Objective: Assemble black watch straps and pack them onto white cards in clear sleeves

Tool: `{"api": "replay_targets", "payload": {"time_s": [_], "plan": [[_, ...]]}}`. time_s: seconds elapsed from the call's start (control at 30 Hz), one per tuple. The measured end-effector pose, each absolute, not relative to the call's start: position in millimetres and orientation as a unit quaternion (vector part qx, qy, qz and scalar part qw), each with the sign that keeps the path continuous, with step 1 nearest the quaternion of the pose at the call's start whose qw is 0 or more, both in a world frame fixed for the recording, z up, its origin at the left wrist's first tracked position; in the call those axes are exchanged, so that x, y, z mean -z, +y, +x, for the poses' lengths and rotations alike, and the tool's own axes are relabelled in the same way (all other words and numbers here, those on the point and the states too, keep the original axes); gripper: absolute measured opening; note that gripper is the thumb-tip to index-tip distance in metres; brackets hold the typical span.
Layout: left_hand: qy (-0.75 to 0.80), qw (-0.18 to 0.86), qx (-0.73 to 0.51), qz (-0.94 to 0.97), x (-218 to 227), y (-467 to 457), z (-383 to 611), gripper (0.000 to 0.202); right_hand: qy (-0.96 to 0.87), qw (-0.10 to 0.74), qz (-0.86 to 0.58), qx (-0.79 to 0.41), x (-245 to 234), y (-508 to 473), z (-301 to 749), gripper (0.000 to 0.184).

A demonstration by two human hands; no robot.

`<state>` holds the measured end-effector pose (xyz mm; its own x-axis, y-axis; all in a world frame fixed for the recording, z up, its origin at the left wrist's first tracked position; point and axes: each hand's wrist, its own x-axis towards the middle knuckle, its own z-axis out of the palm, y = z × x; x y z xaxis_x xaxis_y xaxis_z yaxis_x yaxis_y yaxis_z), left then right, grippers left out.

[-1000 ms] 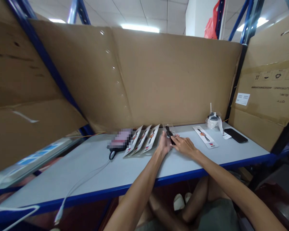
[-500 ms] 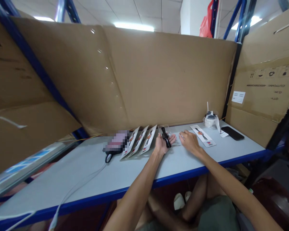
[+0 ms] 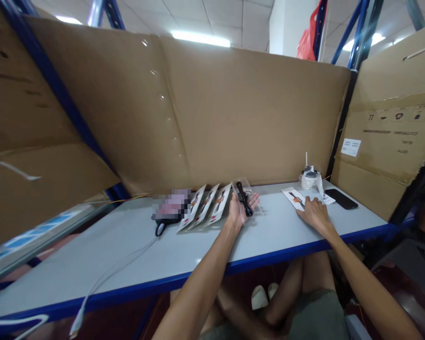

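Note:
My left hand (image 3: 241, 208) is raised palm up over the grey table (image 3: 134, 250) and holds a black watch (image 3: 243, 198) in a clear plastic sleeve, thumb pressed on it. My right hand (image 3: 314, 213) lies flat, fingers stretched out, on a white printed card (image 3: 293, 197) showing a watch picture, near the table's right part. Three more such cards (image 3: 207, 206) lean in a row just left of my left hand.
A black phone (image 3: 340, 198) and a roll of clear tape (image 3: 308, 178) lie at the back right. A dark pouch (image 3: 171, 210) with a white cable (image 3: 106, 278) sits left of the cards. Cardboard sheets (image 3: 233, 118) wall the back; a big carton (image 3: 385, 141) stands right.
My right hand let go of the watch and moved right onto the white card. My left hand kept the watch and lifted it slightly.

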<state>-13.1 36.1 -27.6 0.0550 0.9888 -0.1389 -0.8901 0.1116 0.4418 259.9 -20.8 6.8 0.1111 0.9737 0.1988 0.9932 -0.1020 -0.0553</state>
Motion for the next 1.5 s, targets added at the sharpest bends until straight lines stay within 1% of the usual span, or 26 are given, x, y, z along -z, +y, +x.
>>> {"api": "replay_targets", "payload": {"time_s": [0.13, 0.27, 0.33, 0.4, 0.67, 0.8, 0.97, 1.17, 1.37, 1.5], "plan": [[0.207, 0.708, -0.667, 0.104, 27, 36, -11, 0.053, -0.681, 0.133, -0.717, 0.064, -12, -87, 254, 0.059], [0.204, 0.696, -0.683, 0.088, 29, 39, -11, 0.052, -0.725, 0.207, -0.648, 0.107, 3, -163, 247, 0.057], [0.201, 0.691, -0.689, 0.086, 31, 40, -10, 0.053, -0.745, 0.242, -0.610, 0.117, 12, -187, 243, 0.055], [0.196, 0.690, -0.691, 0.089, 32, 40, -10, 0.052, -0.758, 0.260, -0.585, 0.126, 19, -200, 239, 0.055], [0.207, 0.691, -0.686, 0.100, 27, 36, -9, 0.050, -0.774, 0.240, -0.569, 0.141, 35, -204, 226, 0.060], [0.205, 0.685, -0.690, 0.109, 27, 35, -8, 0.049, -0.784, 0.224, -0.568, 0.109, 45, -208, 218, 0.062], [0.193, 0.682, -0.696, 0.113, 28, 35, -8, 0.048, -0.799, 0.207, -0.562, 0.061, 54, -215, 211, 0.060], [0.187, 0.685, -0.694, 0.118, 26, 33, -9, 0.046, -0.794, 0.201, -0.574, 0.017, 50, -215, 212, 0.057], [0.204, 0.694, -0.679, 0.128, 27, 34, -10, 0.053, -0.794, 0.206, -0.573, -0.005, 40, -213, 216, 0.054], [0.201, 0.693, -0.680, 0.129, 29, 36, -10, 0.049, -0.790, 0.202, -0.579, -0.008, 34, -215, 214, 0.053]]}}
